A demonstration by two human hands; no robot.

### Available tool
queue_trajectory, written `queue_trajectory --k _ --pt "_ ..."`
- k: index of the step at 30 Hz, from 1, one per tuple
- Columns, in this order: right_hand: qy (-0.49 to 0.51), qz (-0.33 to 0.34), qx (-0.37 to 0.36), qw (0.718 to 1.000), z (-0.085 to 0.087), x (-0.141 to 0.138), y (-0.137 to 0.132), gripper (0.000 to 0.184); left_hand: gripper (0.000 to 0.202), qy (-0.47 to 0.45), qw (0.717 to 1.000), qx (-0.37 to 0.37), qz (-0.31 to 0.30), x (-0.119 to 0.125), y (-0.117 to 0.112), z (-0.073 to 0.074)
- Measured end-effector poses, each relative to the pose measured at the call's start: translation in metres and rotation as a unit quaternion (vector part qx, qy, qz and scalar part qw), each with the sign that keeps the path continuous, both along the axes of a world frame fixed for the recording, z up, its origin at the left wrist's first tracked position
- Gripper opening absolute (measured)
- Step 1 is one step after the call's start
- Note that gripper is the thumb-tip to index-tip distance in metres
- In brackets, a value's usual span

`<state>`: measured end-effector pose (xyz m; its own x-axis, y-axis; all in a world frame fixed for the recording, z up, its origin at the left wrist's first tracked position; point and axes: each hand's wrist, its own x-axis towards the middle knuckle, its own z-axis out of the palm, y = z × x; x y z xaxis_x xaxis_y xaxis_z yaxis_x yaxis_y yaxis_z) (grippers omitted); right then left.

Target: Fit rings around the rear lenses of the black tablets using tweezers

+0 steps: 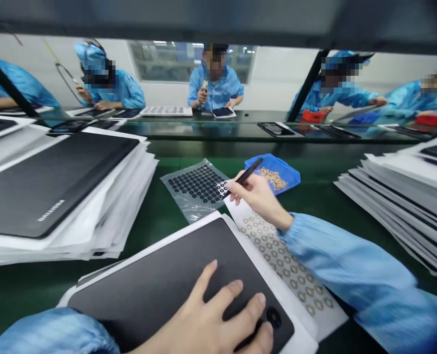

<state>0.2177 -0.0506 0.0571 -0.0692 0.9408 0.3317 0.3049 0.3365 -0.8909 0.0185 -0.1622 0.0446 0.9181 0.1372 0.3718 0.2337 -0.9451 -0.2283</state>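
Note:
My left hand [214, 319] lies flat, fingers spread, on a dark laptop cover [159, 285] that rests on a white sheet in front of me. A small black round pad [273, 317] sits near the cover's right corner, beside my fingertips. My right hand [257, 196] is closed on black tweezers [245, 177], whose tip touches a clear sheet of black ring-shaped pads [198, 184]. Under my right wrist lies a white sheet with rows of tan rings [288, 268].
A blue tray [287, 171] with small tan parts stands behind my right hand. Stacks of dark covers between white sheets lie at the left [56, 191] and right [406, 196]. Across the green bench, several people in blue coats work.

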Motion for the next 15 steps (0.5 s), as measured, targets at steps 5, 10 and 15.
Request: queue_trajectory --k 5,10,15 --pt "-0.02 0.067 -0.044 0.997 -0.031 -0.045 0.047 0.023 0.023 -0.062 0.997 0.026 0.043 0.0 0.0 -0.013" --pt "-0.023 0.112 -0.054 0.992 -0.038 -0.064 0.051 0.022 0.027 -0.069 0.996 0.032 0.046 0.003 -0.005 -0.023" --pt "0.006 0.11 -0.069 0.991 -0.038 -0.06 0.058 0.027 0.024 -0.008 0.994 -0.109 -0.004 -0.01 0.023 0.015"
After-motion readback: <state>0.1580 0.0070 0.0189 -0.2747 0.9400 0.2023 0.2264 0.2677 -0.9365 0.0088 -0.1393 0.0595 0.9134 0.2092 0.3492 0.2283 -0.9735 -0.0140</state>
